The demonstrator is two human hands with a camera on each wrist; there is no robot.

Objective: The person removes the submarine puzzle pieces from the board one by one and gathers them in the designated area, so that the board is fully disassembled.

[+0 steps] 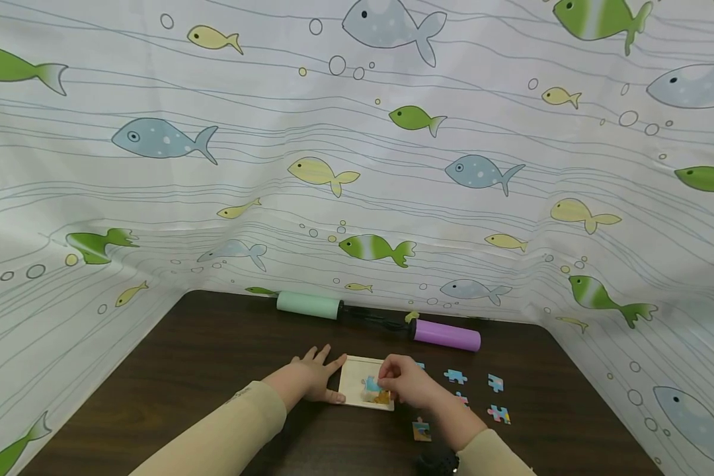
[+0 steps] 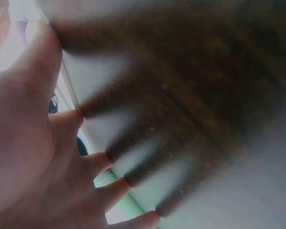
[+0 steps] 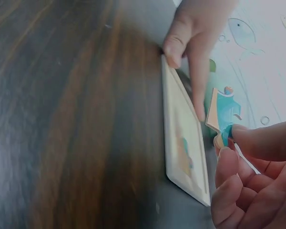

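Nearest the viewer, two cream sleeves reach in from 6 o'clock over a dark wood-grain tabletop (image 1: 214, 357). The right hand (image 1: 407, 382) pinches a blue puzzle piece (image 3: 222, 112) between thumb and curled fingers (image 3: 257, 143), holding it tilted just above the puzzle tray (image 1: 357, 380); the right wrist view shows the piece on edge, close to the tray's face but not lying flat in it. The tray, a pale square board with part of a picture already in place, lies near the tabletop's middle. At its 9 o'clock edge rests the left hand (image 1: 315, 377), fingers straight and spread flat on the tabletop, thumb and forefinger touching the tray's rim; it holds nothing. At 5 o'clock from the tray lies a loose piece (image 1: 421, 430), and at 3 o'clock several more loose pieces (image 1: 498, 414) are scattered, well apart from one another. Farther back, at 12 o'clock, a mint-green cylinder (image 1: 308, 305) and a purple cylinder (image 1: 446, 334) lie end to end, joined by a dark part, against a fish-print curtain (image 1: 393, 165) that encloses the tabletop.
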